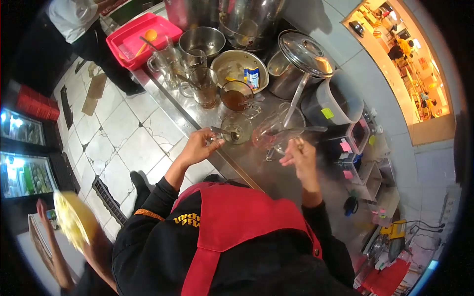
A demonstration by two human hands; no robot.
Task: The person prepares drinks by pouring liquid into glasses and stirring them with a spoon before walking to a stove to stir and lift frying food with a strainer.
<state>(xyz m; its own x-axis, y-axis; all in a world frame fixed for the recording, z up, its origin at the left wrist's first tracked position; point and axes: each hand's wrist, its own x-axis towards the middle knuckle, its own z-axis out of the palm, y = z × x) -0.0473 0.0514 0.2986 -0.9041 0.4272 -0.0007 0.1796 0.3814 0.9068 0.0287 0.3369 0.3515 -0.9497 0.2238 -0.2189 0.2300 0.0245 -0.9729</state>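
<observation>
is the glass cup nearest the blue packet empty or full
The glass cup is not empty: brown liquid shows through its clear wall. How near full it is, I cannot tell.

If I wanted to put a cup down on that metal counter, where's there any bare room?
A bare patch of counter lies between the left hand and right hand, toward the red apron. Another looks free between the right forearm and the pink-tagged containers. The back is crowded with glass jugs and metal pots.
</observation>
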